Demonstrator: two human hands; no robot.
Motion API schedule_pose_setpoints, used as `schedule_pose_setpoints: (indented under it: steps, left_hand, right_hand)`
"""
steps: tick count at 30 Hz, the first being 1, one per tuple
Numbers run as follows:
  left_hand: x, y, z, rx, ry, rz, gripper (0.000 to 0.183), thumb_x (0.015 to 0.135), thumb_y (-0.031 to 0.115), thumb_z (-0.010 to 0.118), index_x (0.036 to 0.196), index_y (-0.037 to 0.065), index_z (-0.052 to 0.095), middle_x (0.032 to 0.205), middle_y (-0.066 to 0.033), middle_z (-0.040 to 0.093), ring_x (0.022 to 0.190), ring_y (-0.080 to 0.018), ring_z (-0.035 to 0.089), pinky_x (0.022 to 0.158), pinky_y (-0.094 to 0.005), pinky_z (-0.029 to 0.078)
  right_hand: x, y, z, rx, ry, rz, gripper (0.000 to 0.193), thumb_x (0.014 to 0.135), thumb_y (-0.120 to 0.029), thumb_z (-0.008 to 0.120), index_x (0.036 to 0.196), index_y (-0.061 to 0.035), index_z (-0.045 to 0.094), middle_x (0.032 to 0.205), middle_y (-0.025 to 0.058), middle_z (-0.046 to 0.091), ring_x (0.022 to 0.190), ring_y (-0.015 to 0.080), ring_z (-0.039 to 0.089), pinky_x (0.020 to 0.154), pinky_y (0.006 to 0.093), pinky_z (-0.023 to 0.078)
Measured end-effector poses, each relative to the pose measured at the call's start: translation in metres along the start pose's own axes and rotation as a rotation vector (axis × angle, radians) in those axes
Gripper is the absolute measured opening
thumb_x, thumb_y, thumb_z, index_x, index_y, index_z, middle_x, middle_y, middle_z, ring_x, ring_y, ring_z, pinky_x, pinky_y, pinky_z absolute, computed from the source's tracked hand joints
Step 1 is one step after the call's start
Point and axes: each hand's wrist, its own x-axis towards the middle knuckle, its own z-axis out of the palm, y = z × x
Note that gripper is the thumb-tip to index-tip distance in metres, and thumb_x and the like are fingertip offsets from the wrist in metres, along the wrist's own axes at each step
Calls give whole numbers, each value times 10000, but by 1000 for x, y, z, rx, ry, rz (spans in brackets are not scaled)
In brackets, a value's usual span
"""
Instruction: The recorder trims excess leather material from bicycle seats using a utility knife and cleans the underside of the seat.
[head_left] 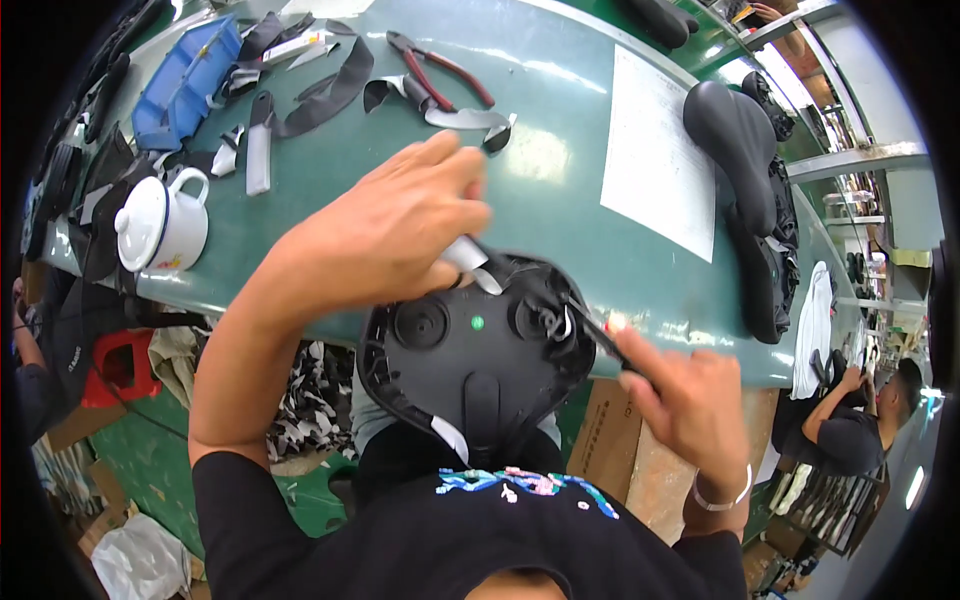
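Observation:
A black bicycle saddle (445,365) lies underside up between my arms, partly past the table edge above my lap. My left hand (420,215) is closed above its far rim, gripping a strip of cover material (466,256) with a pale back; the strip runs down to the saddle. In my right hand (690,395) is a slim dark-handled tool (612,345), its far end at the saddle's right rim. Its tip is lost among dark folds of material there, so the exact kind of tool does not show. A pale-backed flap (450,437) hangs at the near rim.
Red-handled pincers (440,75), offcut strips (335,95) and a blue bin (185,85) lie on the green table (540,190). A white lidded mug (165,225) stands left; a paper sheet (660,150) and finished saddles (735,150) are right. A co-worker (850,430) sits far right.

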Motion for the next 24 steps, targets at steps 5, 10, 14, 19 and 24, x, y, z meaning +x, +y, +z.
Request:
schedule_pose_setpoints:
  steps: [5,10,14,19,24]
  left_hand:
    - [43,20,19,-974,-190,156,256,933,263,567,811,38,589,803,-88,582,813,-215,566,735,-324,452]
    - [38,21,-16,-1750,812,-216,285,915,223,565,693,47,527,608,-20,513,513,-85,446,496,-240,349]
    - [15,13,-33,-1352,1637,-149,331,940,224,513,671,92,374,620,9,348,572,-97,388,496,-244,323]
    - [-3,16,-15,-421,2308,-384,342,948,258,462,676,76,367,664,-50,407,576,-151,382,526,-258,339]
    - [-25,-12,-14,37,1767,-708,301,960,253,420,803,20,526,722,-65,502,620,-163,483,554,-307,414]
  right_hand:
    - [5,15,5,64,17,-95,489,818,-214,650,1295,-213,540,574,62,515,460,261,494,485,386,367]
    - [-42,-27,33,200,31,129,561,840,-192,650,1354,-69,462,607,85,553,479,265,537,442,369,376]
    - [-57,-56,51,640,81,419,557,864,-137,625,1364,-10,416,826,164,671,572,301,634,511,375,464]
    - [-55,-59,57,735,87,487,547,856,-140,641,1351,-35,434,875,181,677,606,326,645,535,376,483]
    - [-57,-49,63,939,-15,411,520,841,-165,659,1317,-66,476,1003,194,668,725,333,675,630,368,530]
